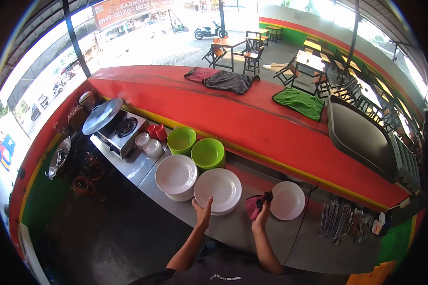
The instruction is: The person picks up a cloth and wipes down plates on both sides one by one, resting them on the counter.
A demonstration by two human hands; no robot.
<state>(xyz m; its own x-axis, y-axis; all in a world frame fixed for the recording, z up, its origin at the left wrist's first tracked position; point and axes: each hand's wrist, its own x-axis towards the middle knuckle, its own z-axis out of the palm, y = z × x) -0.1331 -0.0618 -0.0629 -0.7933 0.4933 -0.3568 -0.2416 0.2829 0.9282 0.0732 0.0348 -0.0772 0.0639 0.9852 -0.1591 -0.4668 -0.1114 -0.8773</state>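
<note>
My left hand (203, 213) is at the near rim of the top white plate (218, 189), thumb over the edge and the other fingers partly hidden. This plate lies on a stack of similar plates. In my right hand (261, 218) is a bunched maroon cloth (255, 205), closed between the fingers. Just right of the cloth, a single white plate (288, 200) rests on the metal counter (271, 242). Another stack of white plates (176, 174) stands to the left, beside the one my left hand touches.
Behind the plates stand green bowls (208, 153), with red cups (160, 132) and small white dishes (152, 147) farther left. A gas stove (121, 137) carries a large lid (102, 116). Wrapped cutlery (340, 219) lies right. The red ledge (195, 102) holds cloths and trays (361, 137).
</note>
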